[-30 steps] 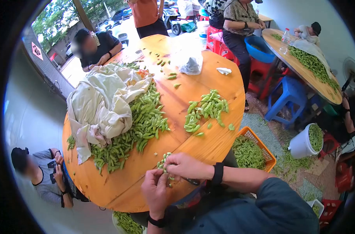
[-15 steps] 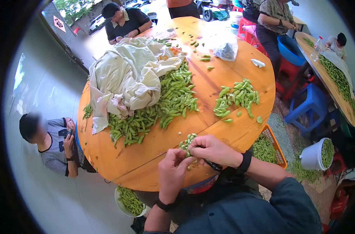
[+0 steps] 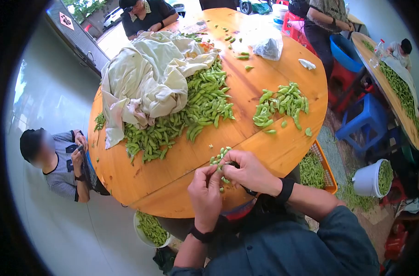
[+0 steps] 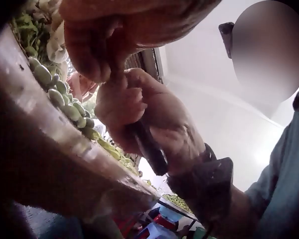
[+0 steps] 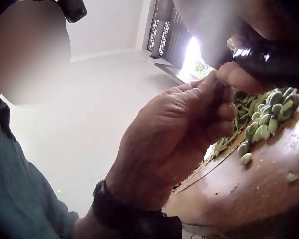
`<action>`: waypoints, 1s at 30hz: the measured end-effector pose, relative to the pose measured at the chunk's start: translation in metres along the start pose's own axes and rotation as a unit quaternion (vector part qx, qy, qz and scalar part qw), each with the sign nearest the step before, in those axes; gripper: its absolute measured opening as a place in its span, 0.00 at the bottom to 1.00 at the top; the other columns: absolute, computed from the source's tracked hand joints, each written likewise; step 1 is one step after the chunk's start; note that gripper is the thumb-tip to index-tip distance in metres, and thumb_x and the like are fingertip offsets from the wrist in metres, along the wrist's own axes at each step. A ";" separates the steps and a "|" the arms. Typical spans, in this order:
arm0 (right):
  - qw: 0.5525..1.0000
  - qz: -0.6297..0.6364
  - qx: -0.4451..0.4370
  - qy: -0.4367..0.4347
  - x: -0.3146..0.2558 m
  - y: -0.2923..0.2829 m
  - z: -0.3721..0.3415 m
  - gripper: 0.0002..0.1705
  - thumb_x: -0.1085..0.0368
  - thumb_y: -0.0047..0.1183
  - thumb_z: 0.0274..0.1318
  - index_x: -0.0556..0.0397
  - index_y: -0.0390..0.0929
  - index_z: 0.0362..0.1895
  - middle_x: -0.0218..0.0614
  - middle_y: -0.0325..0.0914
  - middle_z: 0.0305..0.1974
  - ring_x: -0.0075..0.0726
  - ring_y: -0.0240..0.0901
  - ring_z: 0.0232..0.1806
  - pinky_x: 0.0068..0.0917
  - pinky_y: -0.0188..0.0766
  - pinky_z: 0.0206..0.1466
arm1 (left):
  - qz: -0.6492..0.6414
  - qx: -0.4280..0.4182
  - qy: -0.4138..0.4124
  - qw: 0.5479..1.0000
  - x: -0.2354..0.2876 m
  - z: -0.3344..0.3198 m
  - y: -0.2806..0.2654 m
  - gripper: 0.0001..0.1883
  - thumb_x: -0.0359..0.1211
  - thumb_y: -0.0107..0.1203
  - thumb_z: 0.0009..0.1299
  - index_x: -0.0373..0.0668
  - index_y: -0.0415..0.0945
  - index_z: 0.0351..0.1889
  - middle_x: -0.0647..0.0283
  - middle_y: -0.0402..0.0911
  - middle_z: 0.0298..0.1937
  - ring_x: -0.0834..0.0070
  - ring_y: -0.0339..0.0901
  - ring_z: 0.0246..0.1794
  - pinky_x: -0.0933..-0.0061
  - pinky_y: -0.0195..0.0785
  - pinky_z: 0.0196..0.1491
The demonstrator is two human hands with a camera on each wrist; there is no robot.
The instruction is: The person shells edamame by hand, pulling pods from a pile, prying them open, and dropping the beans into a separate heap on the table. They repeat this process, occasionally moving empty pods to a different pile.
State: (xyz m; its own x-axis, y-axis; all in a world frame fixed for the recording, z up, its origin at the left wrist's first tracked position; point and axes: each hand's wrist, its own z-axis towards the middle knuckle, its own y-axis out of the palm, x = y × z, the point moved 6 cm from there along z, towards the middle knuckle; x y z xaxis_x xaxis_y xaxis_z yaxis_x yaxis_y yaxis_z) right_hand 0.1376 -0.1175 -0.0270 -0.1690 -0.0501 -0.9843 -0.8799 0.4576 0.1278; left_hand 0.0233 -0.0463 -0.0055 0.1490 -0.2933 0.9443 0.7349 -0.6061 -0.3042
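Observation:
In the head view my left hand (image 3: 206,191) pinches a small green pod (image 3: 220,168) at the table's near edge, its shape mostly covered by fingers. My right hand (image 3: 254,174) meets it there, its fingers curled round a dark-handled tool. That black handle (image 4: 150,149) juts from the right fist in the left wrist view; the tool's tip is hidden. Shelled green beans (image 3: 219,156) lie on the wood just beyond both hands, and the right wrist view shows these beans (image 5: 272,110) beside the touching fingertips.
A large heap of pods (image 3: 205,99) lies partly under a pale cloth (image 3: 145,83). A smaller pod pile (image 3: 283,106), a plastic bag (image 3: 268,48) and a white tissue (image 3: 307,64) are farther off. An orange crate (image 3: 327,168) stands right of the table, a pod bucket (image 3: 150,230) below left.
The head view has shifted, so the table and hands sit differently in the picture. Both hands stay together by the beans, the right one still holding the tool.

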 end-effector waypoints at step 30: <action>0.871 -0.391 0.096 -0.282 -0.029 0.007 -0.014 0.09 0.67 0.53 0.56 0.59 0.67 0.34 0.49 0.71 0.25 0.58 0.75 0.30 0.46 0.73 0.32 | -0.067 -0.052 -0.058 0.995 -0.006 0.011 0.004 0.09 0.27 0.51 0.74 0.34 0.79 0.47 0.69 0.79 0.35 0.85 0.73 0.29 0.83 0.68 0.33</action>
State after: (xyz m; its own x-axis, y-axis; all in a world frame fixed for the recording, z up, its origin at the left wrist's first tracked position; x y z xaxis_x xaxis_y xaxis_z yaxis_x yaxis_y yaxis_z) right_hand 0.1297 -0.1252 0.0047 0.7413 0.0049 -0.6712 -0.5277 0.6222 -0.5783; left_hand 0.0327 -0.0383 -0.0111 0.1333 -0.1208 0.9837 0.6819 -0.7090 -0.1795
